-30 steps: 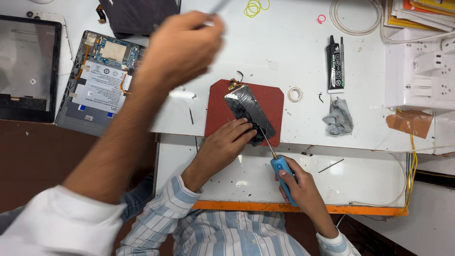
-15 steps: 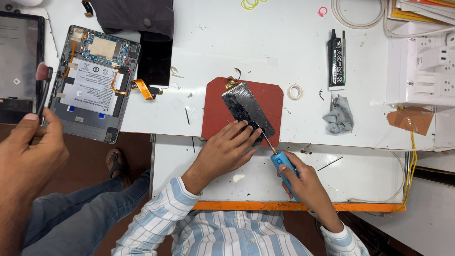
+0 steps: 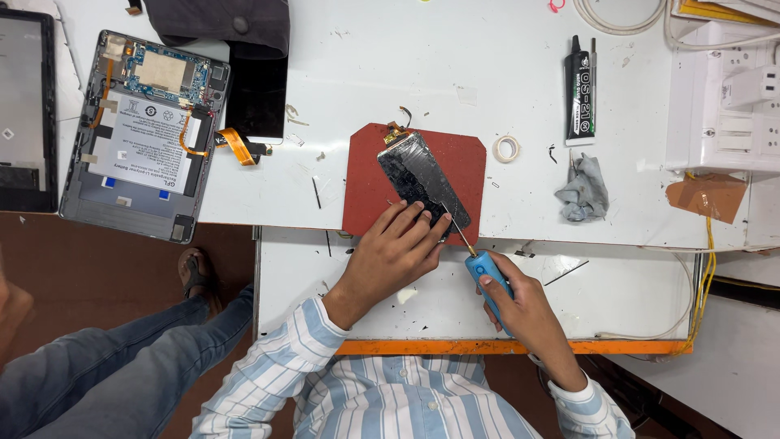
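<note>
The left hand (image 3: 396, 248) lies flat with fingers spread on the thin, likely fragile phone panel (image 3: 422, 180) on the red mat (image 3: 370, 187), best pinned near its edge, while the right hand (image 3: 524, 313) is closed around the blue screwdriver (image 3: 485, 275).

Glossy cracked glass phone screen (image 3: 422, 180) on matt red rubber mat (image 3: 370, 191).

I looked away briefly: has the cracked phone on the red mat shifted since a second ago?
No. The cracked phone lies at the same slant on the red mat, its top corner at the mat's upper edge, the left hand pressing its lower end.
</note>
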The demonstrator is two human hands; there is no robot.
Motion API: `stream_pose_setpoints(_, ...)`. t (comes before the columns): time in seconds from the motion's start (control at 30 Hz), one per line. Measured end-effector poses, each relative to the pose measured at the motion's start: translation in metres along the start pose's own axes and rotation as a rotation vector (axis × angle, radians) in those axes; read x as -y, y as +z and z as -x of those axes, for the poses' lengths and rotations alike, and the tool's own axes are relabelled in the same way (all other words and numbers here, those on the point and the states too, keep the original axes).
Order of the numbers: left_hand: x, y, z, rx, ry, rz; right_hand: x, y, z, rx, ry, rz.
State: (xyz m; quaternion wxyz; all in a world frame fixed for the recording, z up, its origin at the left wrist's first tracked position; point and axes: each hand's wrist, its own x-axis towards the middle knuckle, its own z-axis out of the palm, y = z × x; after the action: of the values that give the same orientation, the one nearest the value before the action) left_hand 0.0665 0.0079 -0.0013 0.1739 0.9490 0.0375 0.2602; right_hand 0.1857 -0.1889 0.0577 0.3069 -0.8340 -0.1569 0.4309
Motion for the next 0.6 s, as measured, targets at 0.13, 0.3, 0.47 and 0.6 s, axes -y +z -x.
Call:
stream_pose_setpoints(0.13, -0.001, 0.005, 0.003, 0.016, 0.015, -0.034, 0.0, 0.0, 0.002, -0.009, -0.021, 0.007)
stream_pose_setpoints(0.3, -0.001, 0.004, 0.001, 0.024, 0.029, -0.04, -0.001, 0.001, 0.003, -0.021, -0.043, 0.002)
stream_pose_setpoints(0.47, -0.001, 0.0, 0.002, 0.017, 0.028, -0.038, -0.006, 0.004, 0.003, -0.036, -0.058, -0.03)
stream_pose_setpoints(0.6, 0.0, 0.002, 0.004, 0.027, 0.046, -0.062, -0.011, 0.009, 0.003, -0.046, -0.086, -0.076)
